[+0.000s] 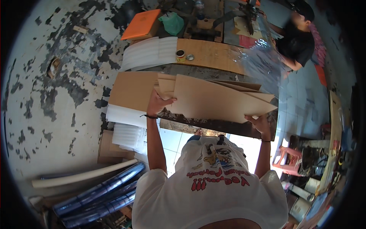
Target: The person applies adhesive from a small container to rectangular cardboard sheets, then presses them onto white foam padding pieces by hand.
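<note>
1. Holding a loose stack of cardboard sheets (217, 97) between both hands, we have it over the dark desk (202, 69), straight in front of us; whether its underside rests there, we cannot tell.
2. Our left hand (159, 104) pinches the stack's left end, thumb laid over the near face, the other fingers mostly hidden behind it.
3. Our right hand (260, 124) grips the near edge toward the right, fingers bent around it; how firmly they press, we cannot tell.
4. Smaller pieces jut out at the left and far right, so we judge the step in hand to be gathering or shifting the uneven stack.
5. To our left lies a flat cardboard panel (131, 88), with white foam (126, 115) nearer us.
6. Beyond the stack, a wooden board (213, 52) carries an open tin (180, 57) and, just right, a round lid (190, 57).
7. The next move, we judge, calls for level, even pressure from both hands, lest inner sheets slide out.
</note>
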### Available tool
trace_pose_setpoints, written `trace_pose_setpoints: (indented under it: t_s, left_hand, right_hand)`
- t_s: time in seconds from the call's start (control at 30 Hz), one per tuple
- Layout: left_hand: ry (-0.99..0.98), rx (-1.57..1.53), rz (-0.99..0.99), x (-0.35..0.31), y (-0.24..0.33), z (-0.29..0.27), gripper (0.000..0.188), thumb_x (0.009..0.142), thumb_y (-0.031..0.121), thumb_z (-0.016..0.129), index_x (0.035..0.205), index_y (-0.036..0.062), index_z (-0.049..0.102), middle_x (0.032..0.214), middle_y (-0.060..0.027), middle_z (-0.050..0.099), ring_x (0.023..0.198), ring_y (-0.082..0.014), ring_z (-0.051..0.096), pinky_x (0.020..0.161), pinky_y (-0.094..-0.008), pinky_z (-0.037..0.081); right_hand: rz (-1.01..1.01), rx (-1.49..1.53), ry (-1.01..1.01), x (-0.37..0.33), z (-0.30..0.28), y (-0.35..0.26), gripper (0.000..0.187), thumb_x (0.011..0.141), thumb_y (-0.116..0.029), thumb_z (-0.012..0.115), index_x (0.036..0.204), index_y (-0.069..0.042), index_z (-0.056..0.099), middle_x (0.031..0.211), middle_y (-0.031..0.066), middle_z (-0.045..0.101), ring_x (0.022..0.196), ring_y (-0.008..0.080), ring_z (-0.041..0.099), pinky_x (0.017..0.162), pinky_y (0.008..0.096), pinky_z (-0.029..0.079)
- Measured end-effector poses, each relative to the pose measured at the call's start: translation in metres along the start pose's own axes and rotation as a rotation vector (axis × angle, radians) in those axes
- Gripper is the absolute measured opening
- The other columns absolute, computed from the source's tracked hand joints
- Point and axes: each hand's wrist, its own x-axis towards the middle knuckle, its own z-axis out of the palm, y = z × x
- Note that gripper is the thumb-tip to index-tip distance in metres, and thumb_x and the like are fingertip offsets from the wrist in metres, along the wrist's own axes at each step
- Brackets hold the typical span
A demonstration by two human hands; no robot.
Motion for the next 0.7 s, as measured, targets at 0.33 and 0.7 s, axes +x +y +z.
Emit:
trace_pose_setpoints:
  t_s: [0.33, 0.7]
  left_hand:
    - [-0.135, 0.160, -0.019, 0.037, -0.051, -0.033, 0.077, 0.066, 0.008, 0.090, 0.128, 0.0032, 0.044, 0.114, -0.0070, 0.056, 0.109, -0.0160, 0.056, 0.095, -0.0332, 0.047]
    - [-0.013, -0.161, 0.028, 0.002, -0.090, -0.013, 0.100, 0.059, 0.028, 0.095, 0.140, 0.0030, 0.041, 0.129, -0.0101, 0.055, 0.117, -0.0211, 0.055, 0.100, -0.0355, 0.047]
  right_hand:
    - [0.012, 0.019, 0.299, 0.007, 0.056, 0.007, 0.030, 0.075, -0.013, 0.086, 0.098, -0.002, 0.070, 0.091, 0.0038, 0.072, 0.085, 0.0141, 0.065, 0.080, 0.0311, 0.052]
    - [0.265, 0.241, 0.158, 0.001, 0.071, 0.012, 0.074, 0.069, -0.024, 0.092, 0.128, 0.000, 0.054, 0.122, 0.0090, 0.062, 0.112, 0.0197, 0.059, 0.096, 0.0347, 0.049]
